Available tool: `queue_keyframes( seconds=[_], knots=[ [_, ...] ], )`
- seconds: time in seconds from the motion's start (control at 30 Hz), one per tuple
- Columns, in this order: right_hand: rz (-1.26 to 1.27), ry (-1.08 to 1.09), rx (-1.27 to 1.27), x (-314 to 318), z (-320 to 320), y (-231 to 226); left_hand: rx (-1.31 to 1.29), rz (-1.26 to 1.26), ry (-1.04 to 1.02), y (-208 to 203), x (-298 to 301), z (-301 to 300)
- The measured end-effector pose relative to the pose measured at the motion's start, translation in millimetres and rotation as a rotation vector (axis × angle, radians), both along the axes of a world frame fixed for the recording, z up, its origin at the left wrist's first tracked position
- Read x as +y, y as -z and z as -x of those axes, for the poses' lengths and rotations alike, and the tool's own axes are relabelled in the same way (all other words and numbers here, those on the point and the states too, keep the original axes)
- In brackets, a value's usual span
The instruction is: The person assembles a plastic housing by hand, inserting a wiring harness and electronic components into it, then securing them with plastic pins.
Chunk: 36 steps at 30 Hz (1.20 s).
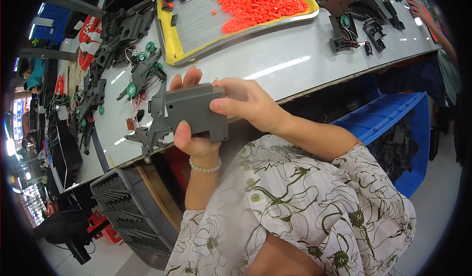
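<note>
Orange discs (pixel 250 0) fill the yellow-lined tray (pixel 169 50); blue bin (pixel 388 114) holds black parts (pixel 393 148).

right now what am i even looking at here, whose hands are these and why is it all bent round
This is one picture from a wide fisheye camera worn on a person's head, looking down, which is why straight edges curve. There is no machine: both bare hands belong to the wearer. The left hand, with a bead bracelet, and the right hand together hold a grey plastic housing. Beyond it is a pale worktable carrying a yellow tray heaped with small orange discs, and dark plastic parts with wires. A blue bin of dark parts stands to the right. Another person's arm shows at the far right.
</note>
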State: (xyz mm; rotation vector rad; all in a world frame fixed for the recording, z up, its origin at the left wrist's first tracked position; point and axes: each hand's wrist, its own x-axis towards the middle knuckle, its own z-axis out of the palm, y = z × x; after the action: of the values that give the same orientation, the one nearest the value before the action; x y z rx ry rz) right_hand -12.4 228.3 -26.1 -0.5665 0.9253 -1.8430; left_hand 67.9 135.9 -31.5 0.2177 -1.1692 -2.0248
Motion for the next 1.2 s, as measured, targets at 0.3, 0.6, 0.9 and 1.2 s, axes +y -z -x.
queue_keyframes(
  seconds=[0.3,0.6,0.9,1.2],
  knots=[
    [-0.073,0.204,0.796,-7,4,-18,0.087,-0.453,0.115,5,-17,-8],
    [0.057,0.113,0.487,-15,-10,-6,0.024,-0.398,0.162,-27,-18,-40],
    [0.159,-0.206,0.646,-38,-19,-6,-0.276,0.025,-0.659,-88,-18,-206],
    [0.05,-0.107,0.823,-45,-2,15,-0.515,0.189,-1.585,-94,-44,-559]
  ],
)
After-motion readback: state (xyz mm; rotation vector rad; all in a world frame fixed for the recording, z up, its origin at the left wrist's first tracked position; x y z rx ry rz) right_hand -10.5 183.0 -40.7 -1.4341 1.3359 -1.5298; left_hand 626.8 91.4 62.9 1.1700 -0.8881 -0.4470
